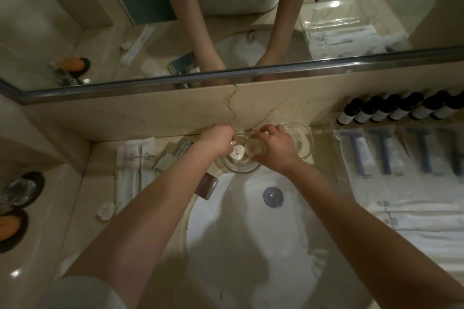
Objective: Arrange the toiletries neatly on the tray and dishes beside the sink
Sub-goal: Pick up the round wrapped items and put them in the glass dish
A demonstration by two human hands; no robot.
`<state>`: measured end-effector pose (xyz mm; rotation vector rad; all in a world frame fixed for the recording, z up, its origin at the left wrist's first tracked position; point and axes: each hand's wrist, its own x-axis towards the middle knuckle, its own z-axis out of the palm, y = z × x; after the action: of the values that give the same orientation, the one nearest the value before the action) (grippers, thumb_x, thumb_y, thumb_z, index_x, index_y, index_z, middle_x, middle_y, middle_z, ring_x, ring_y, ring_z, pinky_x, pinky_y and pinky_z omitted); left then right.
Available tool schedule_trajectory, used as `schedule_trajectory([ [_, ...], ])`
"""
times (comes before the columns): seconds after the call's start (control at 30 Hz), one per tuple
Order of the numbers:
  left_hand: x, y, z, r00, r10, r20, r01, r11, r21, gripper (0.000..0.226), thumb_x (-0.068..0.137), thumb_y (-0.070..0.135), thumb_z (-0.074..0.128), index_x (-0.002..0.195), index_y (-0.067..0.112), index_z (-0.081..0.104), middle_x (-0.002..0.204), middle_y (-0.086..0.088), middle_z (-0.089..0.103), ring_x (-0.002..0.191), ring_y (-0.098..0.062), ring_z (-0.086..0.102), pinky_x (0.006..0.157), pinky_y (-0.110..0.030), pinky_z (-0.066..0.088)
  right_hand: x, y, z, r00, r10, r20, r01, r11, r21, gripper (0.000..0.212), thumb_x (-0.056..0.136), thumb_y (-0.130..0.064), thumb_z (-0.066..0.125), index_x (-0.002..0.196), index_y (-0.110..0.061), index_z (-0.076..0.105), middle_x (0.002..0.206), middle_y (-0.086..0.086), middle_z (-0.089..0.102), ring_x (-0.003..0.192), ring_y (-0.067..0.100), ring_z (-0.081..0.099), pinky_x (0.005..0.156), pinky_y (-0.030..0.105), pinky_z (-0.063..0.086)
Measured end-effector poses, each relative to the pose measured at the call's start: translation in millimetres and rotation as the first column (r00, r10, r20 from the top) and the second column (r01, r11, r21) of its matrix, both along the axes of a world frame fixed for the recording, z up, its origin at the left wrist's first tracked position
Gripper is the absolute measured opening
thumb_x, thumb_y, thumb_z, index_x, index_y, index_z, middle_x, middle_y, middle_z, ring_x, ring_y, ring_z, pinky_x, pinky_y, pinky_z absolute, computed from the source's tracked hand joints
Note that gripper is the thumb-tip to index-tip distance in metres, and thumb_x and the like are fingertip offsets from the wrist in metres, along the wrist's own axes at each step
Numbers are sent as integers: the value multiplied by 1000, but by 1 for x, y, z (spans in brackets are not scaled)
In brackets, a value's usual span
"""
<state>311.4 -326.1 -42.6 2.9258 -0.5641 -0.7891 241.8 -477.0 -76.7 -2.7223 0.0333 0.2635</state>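
Behind the sink basin, a clear glass dish holds two small round wrapped soaps. My left hand pinches the white soap at its far edge. My right hand curls round the tan soap beside it. A second glass dish stands just right of my right hand, partly hidden by it. On the right, a clear tray carries packaged razors and sachets, with a row of dark bottles behind it.
The chrome faucet sits left of the dishes, under my left forearm. White sachets and a small round pack lie on the left counter. An orange soap on a dark dish and a glass stand far left. A mirror runs along the back.
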Motion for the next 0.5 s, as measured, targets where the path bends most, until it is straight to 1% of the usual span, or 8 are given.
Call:
schedule_trajectory([
  [0.1, -6, 6, 11, 994, 0, 112, 5, 999, -41, 37, 87, 27, 58, 122, 16, 60, 126, -9, 59, 116, -30, 54, 96, -37, 46, -6, 0, 9, 998, -60, 24, 59, 997, 54, 56, 75, -37, 71, 128, -26, 55, 133, 2, 49, 122, 27, 39, 97, 40, 40],
  [0.2, -22, 16, 24, 974, 39, 222, -17, 995, -98, 40, 89, 32, 54, 124, 13, 56, 123, -12, 56, 119, -31, 48, 100, -40, 40, -16, 3, 22, 989, -99, 107, 90, 992, 88, 48, 79, -35, 68, 124, -23, 58, 129, 3, 52, 120, 28, 42, 96, 40, 40],
  [0.3, -43, 28, 37, 944, 110, 311, -56, 982, -179, 40, 90, 33, 51, 126, 14, 55, 126, -9, 54, 121, -27, 44, 101, -40, 36, -30, 11, 39, 977, -120, 175, 107, 991, 81, 43, 82, -33, 64, 124, -22, 58, 129, 3, 53, 120, 28, 43, 92, 38, 37],
  [0.4, -70, 43, 49, 912, 164, 376, -83, 971, -222, 39, 92, 34, 49, 125, 13, 55, 131, -7, 52, 124, -25, 41, 102, -39, 33, -49, 24, 56, 961, -121, 249, 108, 992, 68, 41, 83, -32, 63, 123, -21, 58, 127, 4, 55, 119, 29, 45, 90, 37, 38],
  [0.5, -98, 64, 60, 880, 212, 424, -107, 960, -258, 39, 91, 34, 48, 123, 14, 56, 131, -5, 52, 124, -26, 41, 100, -39, 34, -70, 42, 70, 943, -89, 322, 78, 996, 47, 39, 82, -30, 64, 120, -18, 60, 123, 5, 58, 114, 31, 49, 86, 38, 40],
])
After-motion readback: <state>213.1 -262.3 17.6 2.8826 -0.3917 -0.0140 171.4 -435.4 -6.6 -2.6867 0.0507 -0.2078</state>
